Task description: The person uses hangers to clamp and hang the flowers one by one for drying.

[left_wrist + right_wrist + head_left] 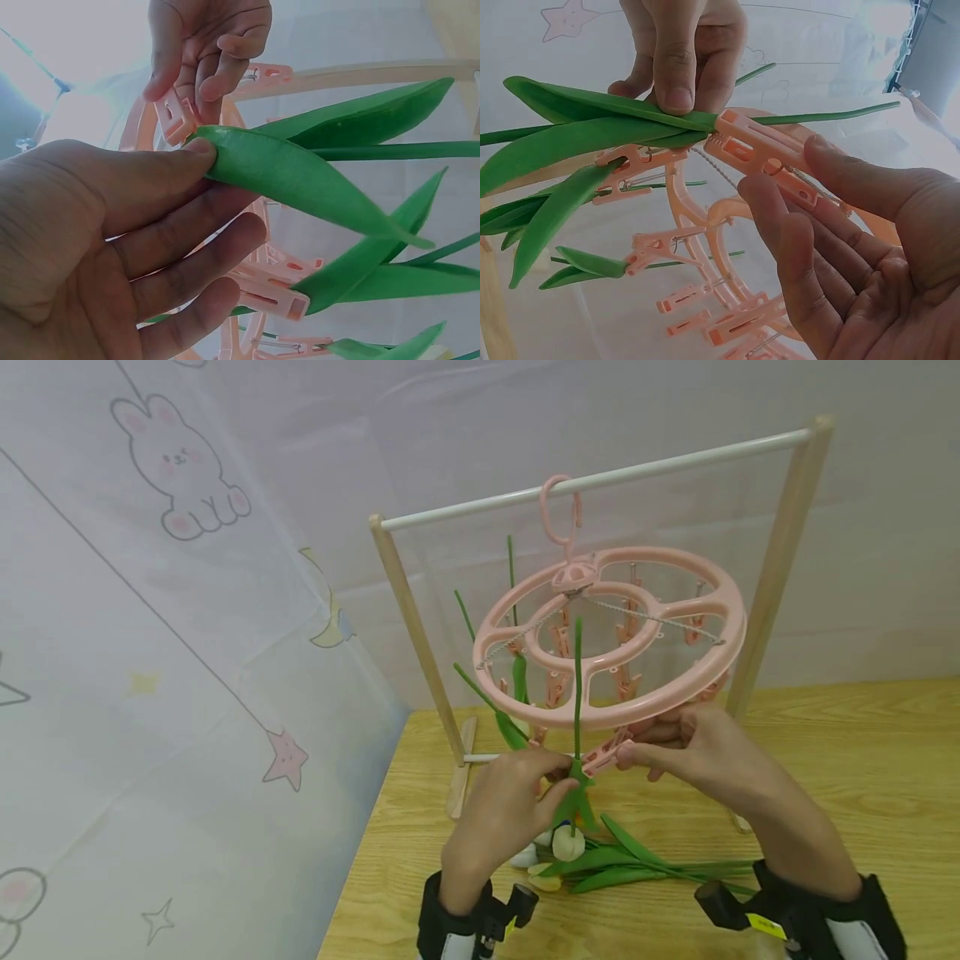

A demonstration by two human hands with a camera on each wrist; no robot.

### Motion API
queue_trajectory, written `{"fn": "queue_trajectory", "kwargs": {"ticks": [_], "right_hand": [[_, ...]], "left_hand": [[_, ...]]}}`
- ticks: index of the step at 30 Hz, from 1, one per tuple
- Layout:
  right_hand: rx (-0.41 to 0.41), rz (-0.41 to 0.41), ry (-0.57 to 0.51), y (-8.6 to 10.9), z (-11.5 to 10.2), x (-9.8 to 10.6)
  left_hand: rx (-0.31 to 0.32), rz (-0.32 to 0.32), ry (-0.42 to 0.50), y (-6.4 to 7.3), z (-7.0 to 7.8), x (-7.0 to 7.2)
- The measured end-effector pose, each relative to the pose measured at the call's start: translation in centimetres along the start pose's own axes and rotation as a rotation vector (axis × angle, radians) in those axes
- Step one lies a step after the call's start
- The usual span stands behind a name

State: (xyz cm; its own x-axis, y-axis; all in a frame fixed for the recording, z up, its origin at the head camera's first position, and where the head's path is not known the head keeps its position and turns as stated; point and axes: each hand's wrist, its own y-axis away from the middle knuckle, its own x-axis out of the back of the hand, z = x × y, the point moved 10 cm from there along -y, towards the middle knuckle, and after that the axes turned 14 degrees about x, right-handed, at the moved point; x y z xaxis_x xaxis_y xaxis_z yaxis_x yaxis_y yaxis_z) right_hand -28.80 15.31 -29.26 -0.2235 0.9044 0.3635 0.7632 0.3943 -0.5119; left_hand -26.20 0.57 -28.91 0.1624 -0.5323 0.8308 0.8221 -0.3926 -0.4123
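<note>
My left hand (506,806) pinches an artificial tulip by its green leaves (292,180) between thumb and fingers. The tulip hangs head down, its bare stem (578,685) rising in front of the hanger. With thumb and forefinger my right hand (712,752) pinches the handle end of a pink clothespin (761,157). That clothespin's jaws sit at the stem, right where the leaves begin. It belongs to a round pink drying hanger (660,706). Other tulips (562,202) hang from neighbouring clothespins (270,295) on the left side of the ring.
The hanger hooks over a white bar (690,458) between wooden posts (783,552). More tulips (637,864) lie on the wooden table (885,777) below my hands. Several clothespins (682,298) dangle around the ring. A patterned curtain (187,635) stands to the left.
</note>
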Motion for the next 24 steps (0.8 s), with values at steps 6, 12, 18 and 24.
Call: {"fn": "queue_trajectory", "kwargs": {"ticks": [6, 12, 18, 24], "right_hand": [[0.040, -0.007, 0.009, -0.2, -0.1, 0.2], [0.043, -0.002, 0.008, -0.2, -0.2, 0.1], [0.023, 0.005, 0.018, -0.1, -0.1, 0.1], [0.010, -0.008, 0.042, -0.1, -0.1, 0.2]], "left_hand": [[-0.002, 0.020, -0.011, -0.1, 0.3, 0.0], [-0.004, 0.043, -0.023, -0.2, 0.7, 0.0], [0.003, 0.079, -0.021, -0.3, 0.9, 0.0], [0.037, 0.089, -0.007, -0.4, 1.1, -0.1]]}}
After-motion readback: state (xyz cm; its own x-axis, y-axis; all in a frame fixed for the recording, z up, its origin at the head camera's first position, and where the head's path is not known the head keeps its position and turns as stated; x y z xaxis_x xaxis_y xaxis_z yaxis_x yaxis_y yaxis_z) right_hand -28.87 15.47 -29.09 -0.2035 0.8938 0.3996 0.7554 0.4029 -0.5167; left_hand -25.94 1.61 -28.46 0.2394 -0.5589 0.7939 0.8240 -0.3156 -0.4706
